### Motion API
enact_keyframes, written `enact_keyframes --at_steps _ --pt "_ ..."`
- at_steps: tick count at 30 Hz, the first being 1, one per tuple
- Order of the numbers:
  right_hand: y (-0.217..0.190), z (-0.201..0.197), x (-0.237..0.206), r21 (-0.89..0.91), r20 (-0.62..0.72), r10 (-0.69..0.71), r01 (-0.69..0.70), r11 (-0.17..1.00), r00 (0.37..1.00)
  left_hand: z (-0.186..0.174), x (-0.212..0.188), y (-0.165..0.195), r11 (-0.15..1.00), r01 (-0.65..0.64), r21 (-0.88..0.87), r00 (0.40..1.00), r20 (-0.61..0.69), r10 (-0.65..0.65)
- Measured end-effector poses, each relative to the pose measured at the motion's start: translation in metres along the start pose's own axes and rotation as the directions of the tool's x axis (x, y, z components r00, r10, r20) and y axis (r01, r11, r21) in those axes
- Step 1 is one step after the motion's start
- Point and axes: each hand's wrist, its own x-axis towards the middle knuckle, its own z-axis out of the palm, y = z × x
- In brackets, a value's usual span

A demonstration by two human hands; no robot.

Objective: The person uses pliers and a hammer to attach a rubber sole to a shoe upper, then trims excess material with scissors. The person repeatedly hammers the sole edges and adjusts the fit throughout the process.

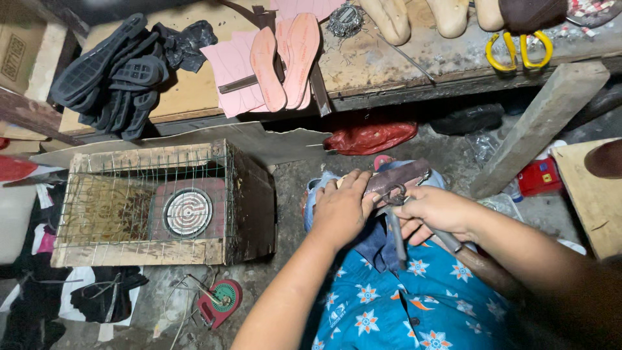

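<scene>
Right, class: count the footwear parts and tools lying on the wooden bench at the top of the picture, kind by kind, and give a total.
Pink insoles: 2 clearly, perhaps more beneath
Stack of black soles: 1, too overlapped to count singly
Pale wooden lasts: 3
Yellow-handled scissors: 1
Total: 7

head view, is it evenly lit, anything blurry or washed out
Head view: light falls on the workbench and both hands, left hand, right hand; bottom corners sink into shadow; edges bend a little from the wide lens; pliers stay sharp.
</scene>
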Motion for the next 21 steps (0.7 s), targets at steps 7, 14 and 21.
enact_keyframes --at_steps 7,14,21 --pt "0.026 -0.003 0.018 -0.581 -0.139 -0.268 0.141 0.802 0.953 -0.007 0.014 0.007 0.983 0.176 -0.052 0.978 0.125 -0.168" --pt "0.015 0.005 -0.005 -0.777 -0.001 -0.082 0.051 0.628 0.997 -0.007 0.023 0.011 0.987 0.157 -0.035 0.978 0.145 -0.150" --pt "-0.024 -0.047 -0.016 -0.674 -0.220 -0.327 0.098 0.732 0.919 0.007 0.019 0.000 0.997 0.071 -0.030 0.992 0.109 -0.067"
